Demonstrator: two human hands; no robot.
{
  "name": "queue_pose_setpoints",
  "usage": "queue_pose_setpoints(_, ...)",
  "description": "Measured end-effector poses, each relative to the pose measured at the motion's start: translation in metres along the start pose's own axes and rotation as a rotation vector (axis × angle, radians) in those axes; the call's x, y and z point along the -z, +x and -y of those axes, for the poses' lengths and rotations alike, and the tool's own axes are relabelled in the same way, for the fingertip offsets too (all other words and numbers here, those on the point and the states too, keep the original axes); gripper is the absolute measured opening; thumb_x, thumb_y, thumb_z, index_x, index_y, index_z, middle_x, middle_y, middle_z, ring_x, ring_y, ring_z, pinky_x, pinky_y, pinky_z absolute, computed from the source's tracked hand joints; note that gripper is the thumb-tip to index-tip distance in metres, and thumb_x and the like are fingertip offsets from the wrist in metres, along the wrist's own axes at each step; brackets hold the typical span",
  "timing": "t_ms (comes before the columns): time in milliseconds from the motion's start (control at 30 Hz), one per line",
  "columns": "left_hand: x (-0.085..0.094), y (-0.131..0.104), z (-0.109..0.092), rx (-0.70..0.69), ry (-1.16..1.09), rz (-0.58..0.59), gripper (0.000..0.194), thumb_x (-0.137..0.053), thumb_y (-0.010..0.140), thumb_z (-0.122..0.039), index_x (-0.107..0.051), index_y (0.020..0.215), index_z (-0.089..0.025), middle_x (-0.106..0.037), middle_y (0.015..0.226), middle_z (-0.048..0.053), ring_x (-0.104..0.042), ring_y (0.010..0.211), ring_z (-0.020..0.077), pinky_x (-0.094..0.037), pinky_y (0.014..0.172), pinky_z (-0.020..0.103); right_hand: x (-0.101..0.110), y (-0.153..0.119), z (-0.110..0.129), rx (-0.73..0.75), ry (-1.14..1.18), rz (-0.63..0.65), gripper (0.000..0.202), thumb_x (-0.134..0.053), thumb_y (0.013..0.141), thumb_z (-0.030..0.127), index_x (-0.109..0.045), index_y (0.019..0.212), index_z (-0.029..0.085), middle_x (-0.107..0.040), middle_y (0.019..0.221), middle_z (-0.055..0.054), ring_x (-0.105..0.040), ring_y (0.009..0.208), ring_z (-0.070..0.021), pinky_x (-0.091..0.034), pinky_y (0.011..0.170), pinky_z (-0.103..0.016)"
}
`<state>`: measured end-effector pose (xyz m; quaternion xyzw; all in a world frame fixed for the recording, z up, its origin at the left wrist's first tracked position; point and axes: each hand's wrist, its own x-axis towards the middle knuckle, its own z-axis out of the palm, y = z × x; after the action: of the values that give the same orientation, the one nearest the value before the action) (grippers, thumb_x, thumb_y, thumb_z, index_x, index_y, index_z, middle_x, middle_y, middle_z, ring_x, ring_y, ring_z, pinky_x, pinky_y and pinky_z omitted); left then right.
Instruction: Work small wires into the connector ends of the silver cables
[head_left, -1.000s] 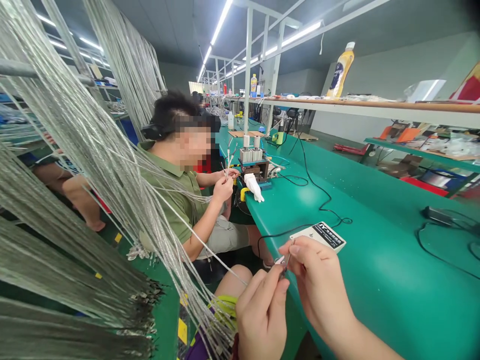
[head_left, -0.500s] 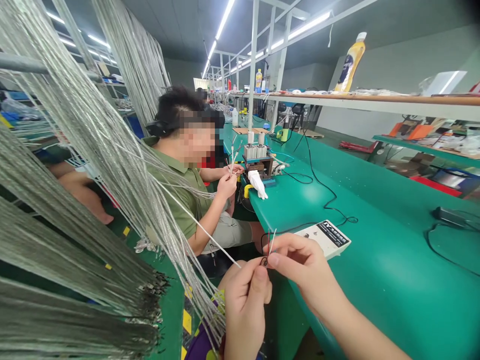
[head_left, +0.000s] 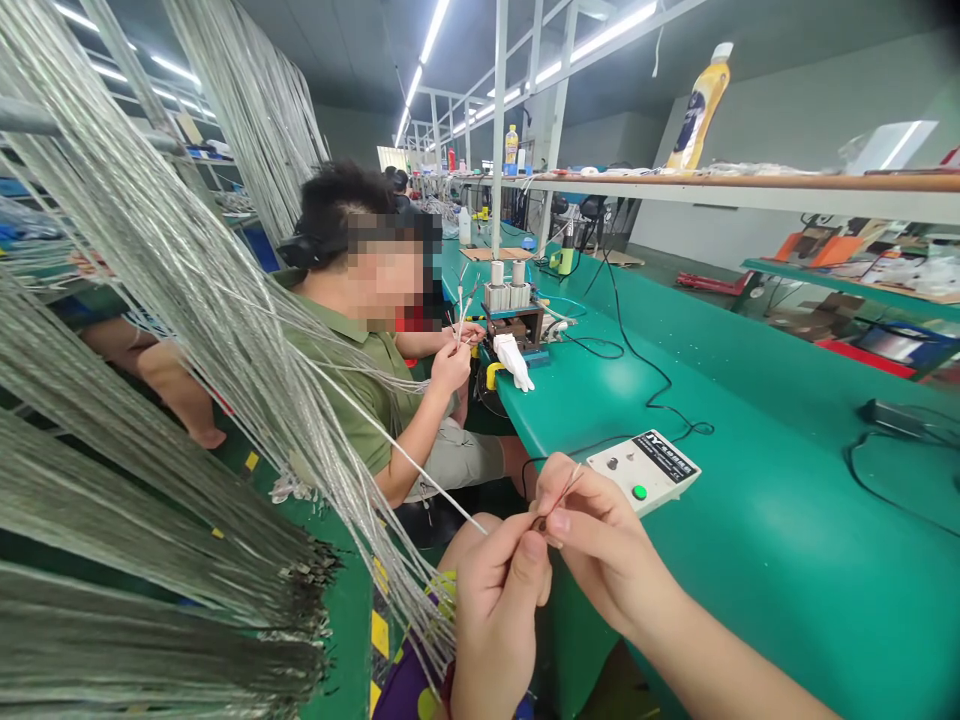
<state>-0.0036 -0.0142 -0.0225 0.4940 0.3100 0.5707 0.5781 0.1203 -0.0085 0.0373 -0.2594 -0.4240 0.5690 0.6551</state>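
Note:
A grey-white cable [head_left: 409, 461] runs down from the hanging bundle to my left hand [head_left: 495, 610], which is closed around its end with thumb and forefinger pressed together. My right hand [head_left: 611, 540] meets it fingertip to fingertip and pinches the thin wires [head_left: 573, 480] that come out of the cable. One wire looks reddish, another pale; their tips lean up and right past my fingers. Between the two hands a small dark ring-like bit [head_left: 539, 524] shows, too small to make out.
Long cable bundles [head_left: 172, 250] hang at left. A co-worker [head_left: 367, 370] holds cables beside a small press [head_left: 514, 315]. On the green bench [head_left: 765, 500] lie a white control box [head_left: 645, 468] with a green button, a white glove [head_left: 513, 360] and black cords. A bottle [head_left: 699, 110] stands on the shelf.
The wire tips have swung from nearly upright to leaning right. My right hand has turned slightly, and both hands have shifted a little right. The control box's green button has come into sight.

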Motion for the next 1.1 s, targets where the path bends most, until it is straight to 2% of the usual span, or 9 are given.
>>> queue_pose_setpoints(100,-0.001,0.000,0.000,0.001,0.041,0.050,0.055,-0.061,0.104,-0.063,-0.065,0.075,-0.017,-0.042,0.063,-0.002,-0.034,0.058,0.0127,-0.028,0.052,0.026,0.000,-0.001,-0.002,0.019,0.052,-0.014,0.018,-0.091,0.081,0.036,-0.079,0.080,0.023,-0.051,0.083,0.000,-0.047,0.074,-0.0153,-0.036,0.067,-0.029)
queue_pose_setpoints(267,-0.001,0.000,-0.002,0.019,0.029,0.085,0.055,-0.059,0.106,-0.061,-0.068,0.078,-0.015,-0.041,0.065,-0.002,-0.033,0.059,0.0118,-0.026,0.052,0.026,0.003,0.001,0.002,0.018,0.053,-0.024,0.015,-0.089,0.084,0.035,-0.079,0.082,0.023,-0.049,0.083,0.000,-0.049,0.070,-0.0134,-0.037,0.063,-0.028)
queue_pose_setpoints(467,0.000,0.000,-0.002,0.065,-0.033,0.138,0.053,-0.059,0.107,-0.060,-0.078,0.103,-0.011,-0.043,0.066,-0.002,-0.033,0.057,0.0108,-0.024,0.052,0.026,0.010,0.005,0.009,0.066,0.029,-0.059,0.011,-0.087,0.086,0.033,-0.080,0.085,0.024,-0.048,0.081,0.001,-0.047,0.069,-0.0137,-0.035,0.054,-0.027)
queue_pose_setpoints(600,0.000,0.000,0.002,0.065,-0.050,0.143,0.050,-0.058,0.108,-0.056,-0.079,0.110,-0.011,-0.043,0.067,-0.002,-0.032,0.058,0.0107,-0.024,0.053,0.026,0.012,0.006,0.012,0.079,0.016,-0.097,0.013,-0.088,0.084,0.034,-0.080,0.083,0.024,-0.050,0.081,0.001,-0.047,0.068,-0.0133,-0.035,0.054,-0.028)
queue_pose_setpoints(900,0.001,0.000,0.004,0.066,-0.042,0.126,0.050,-0.061,0.107,-0.057,-0.080,0.107,-0.011,-0.042,0.066,-0.002,-0.033,0.056,0.0103,-0.024,0.052,0.026,0.011,0.006,0.012,0.011,0.105,-0.162,0.014,-0.089,0.082,0.034,-0.079,0.085,0.024,-0.049,0.081,0.002,-0.047,0.066,-0.0117,-0.036,0.055,-0.027)
queue_pose_setpoints(1000,0.000,0.002,0.003,0.063,-0.042,0.080,0.051,-0.064,0.104,-0.059,-0.079,0.102,-0.011,-0.041,0.064,-0.003,-0.033,0.055,0.0100,-0.024,0.051,0.025,0.011,0.006,0.008,-0.009,0.111,-0.132,0.016,-0.088,0.084,0.037,-0.078,0.086,0.025,-0.050,0.080,0.002,-0.047,0.065,-0.0113,-0.039,0.059,-0.028)
queue_pose_setpoints(1100,-0.002,0.006,-0.002,0.047,-0.049,0.026,0.050,-0.066,0.102,-0.061,-0.076,0.090,-0.013,-0.036,0.062,-0.005,-0.033,0.055,0.0103,-0.025,0.050,0.025,0.010,0.006,0.005,-0.032,0.036,-0.054,0.020,-0.089,0.085,0.041,-0.081,0.096,0.027,-0.054,0.078,0.002,-0.049,0.067,-0.0126,-0.041,0.065,-0.028)
